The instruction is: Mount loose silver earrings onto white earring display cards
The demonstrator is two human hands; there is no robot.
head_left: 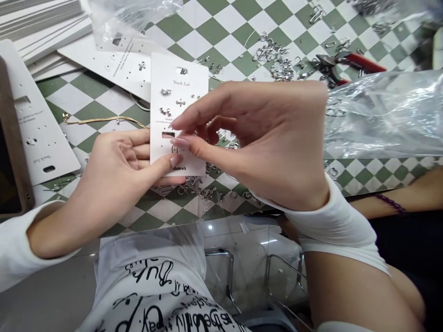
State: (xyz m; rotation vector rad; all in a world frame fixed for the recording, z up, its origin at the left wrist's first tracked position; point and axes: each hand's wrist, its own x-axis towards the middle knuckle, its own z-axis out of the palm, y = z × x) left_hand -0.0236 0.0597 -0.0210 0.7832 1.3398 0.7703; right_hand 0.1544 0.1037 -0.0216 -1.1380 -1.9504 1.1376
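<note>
Printed shirt [155, 286], checkered table [212, 30], glossy floor [251, 251]

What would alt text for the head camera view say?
A left hand holds a white jewelry card with the right hand at its front. Below is a green-checked table with small metal pieces and red-handled pliers.
</note>
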